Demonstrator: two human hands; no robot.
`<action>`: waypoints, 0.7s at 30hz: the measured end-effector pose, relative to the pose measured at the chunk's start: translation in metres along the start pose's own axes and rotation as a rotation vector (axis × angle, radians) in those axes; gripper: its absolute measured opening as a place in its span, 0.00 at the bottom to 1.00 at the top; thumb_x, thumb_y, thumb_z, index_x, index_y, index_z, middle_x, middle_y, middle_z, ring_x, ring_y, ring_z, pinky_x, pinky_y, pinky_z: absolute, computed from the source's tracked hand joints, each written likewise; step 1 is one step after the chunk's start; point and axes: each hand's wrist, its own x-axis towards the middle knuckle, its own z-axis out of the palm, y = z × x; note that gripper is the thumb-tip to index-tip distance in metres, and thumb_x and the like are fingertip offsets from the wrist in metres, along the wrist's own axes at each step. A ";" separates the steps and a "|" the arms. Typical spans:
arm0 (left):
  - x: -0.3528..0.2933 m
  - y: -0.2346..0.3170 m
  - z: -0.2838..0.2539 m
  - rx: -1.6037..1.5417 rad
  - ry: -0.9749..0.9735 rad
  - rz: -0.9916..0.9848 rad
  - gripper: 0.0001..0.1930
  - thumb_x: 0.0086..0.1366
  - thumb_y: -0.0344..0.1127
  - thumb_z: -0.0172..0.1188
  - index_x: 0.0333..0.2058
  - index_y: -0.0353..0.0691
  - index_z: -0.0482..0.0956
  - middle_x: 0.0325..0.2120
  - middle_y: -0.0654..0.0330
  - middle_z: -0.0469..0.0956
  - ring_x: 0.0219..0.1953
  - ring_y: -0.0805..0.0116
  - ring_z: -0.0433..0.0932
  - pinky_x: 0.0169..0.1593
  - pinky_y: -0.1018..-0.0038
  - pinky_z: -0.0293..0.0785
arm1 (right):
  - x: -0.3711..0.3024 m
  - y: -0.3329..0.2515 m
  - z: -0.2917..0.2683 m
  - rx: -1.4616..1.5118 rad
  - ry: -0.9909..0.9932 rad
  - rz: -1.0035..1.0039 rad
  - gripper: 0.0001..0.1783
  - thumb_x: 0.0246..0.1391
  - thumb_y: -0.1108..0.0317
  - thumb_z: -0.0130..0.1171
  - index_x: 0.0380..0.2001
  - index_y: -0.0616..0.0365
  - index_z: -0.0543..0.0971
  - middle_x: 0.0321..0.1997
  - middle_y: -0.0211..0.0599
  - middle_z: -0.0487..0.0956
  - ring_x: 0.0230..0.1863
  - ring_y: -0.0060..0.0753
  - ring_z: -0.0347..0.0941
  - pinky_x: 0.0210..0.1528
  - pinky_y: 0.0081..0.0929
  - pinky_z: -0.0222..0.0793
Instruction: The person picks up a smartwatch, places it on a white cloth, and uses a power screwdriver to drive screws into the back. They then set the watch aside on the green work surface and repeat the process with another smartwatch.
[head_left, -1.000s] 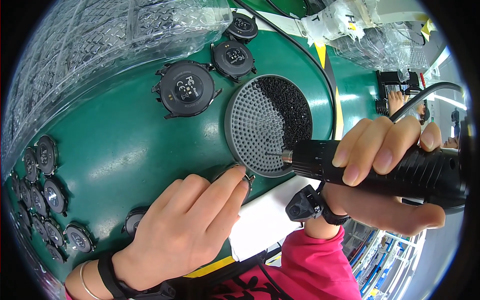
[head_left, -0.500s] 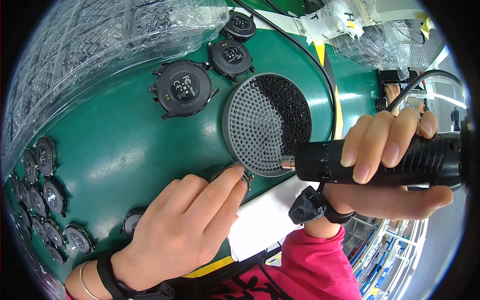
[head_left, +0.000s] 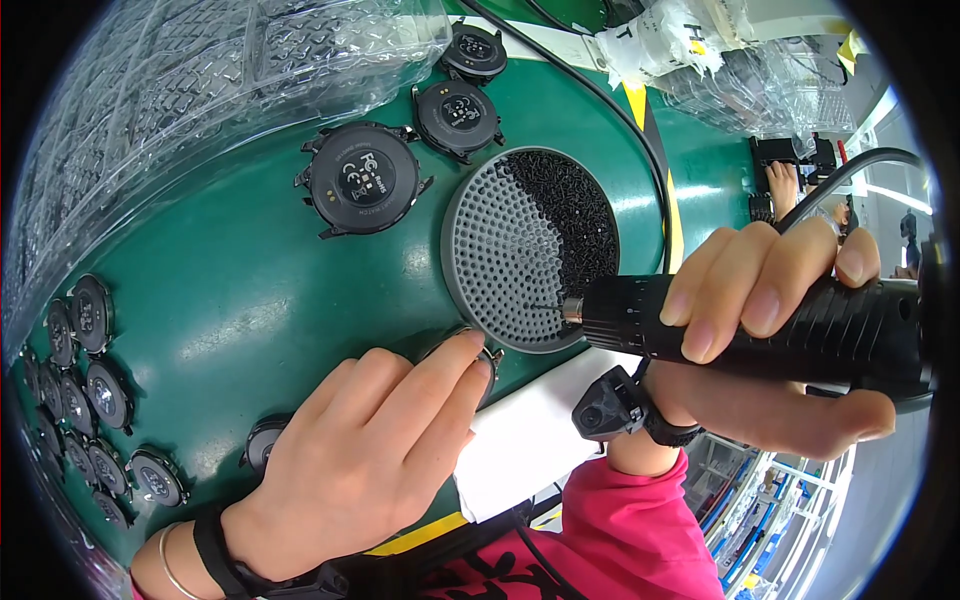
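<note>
My left hand bends over a round watch body on the green bench, its fingers closed on it and hiding most of it. In my right hand is a black electric screwdriver, gripped nearly level with its bit pointing left. The bit is over the lower right of a round grey screw tray, beside the loose screws; I cannot tell whether it touches. Small black screws heap along the tray's right side, and holes dot the rest. Another watch body lies partly behind my left hand.
Three black watch bodies lie beyond the tray; several more cluster at far left. Clear plastic trays are stacked at the back left. A black cable crosses the bench. White paper lies in front. Another person's hand is at far right.
My right hand has shifted the screwdriver slightly left, and its bit now sits further over the tray. My left hand stays on the watch body. The distant person's hand has moved a little.
</note>
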 end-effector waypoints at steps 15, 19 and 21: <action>-0.002 0.000 0.001 -0.005 0.009 0.001 0.24 0.47 0.28 0.69 0.45 0.29 0.78 0.49 0.50 0.76 0.32 0.58 0.75 0.36 0.70 0.75 | -0.004 -0.017 0.011 0.057 0.122 0.027 0.39 0.52 0.36 0.63 0.45 0.61 0.63 0.28 0.34 0.70 0.15 0.26 0.69 0.14 0.24 0.66; -0.001 0.000 0.000 -0.010 0.004 0.000 0.23 0.47 0.28 0.69 0.45 0.29 0.78 0.49 0.49 0.76 0.32 0.58 0.75 0.37 0.70 0.75 | -0.005 -0.015 0.014 0.064 0.012 0.035 0.38 0.53 0.39 0.65 0.45 0.61 0.61 0.27 0.36 0.71 0.15 0.26 0.71 0.14 0.20 0.69; -0.001 0.000 0.001 -0.013 0.006 -0.001 0.23 0.47 0.28 0.69 0.45 0.29 0.78 0.49 0.50 0.76 0.32 0.58 0.75 0.37 0.70 0.75 | -0.007 -0.012 0.018 0.064 -0.041 0.040 0.38 0.53 0.41 0.66 0.46 0.61 0.60 0.27 0.36 0.71 0.15 0.27 0.72 0.14 0.19 0.70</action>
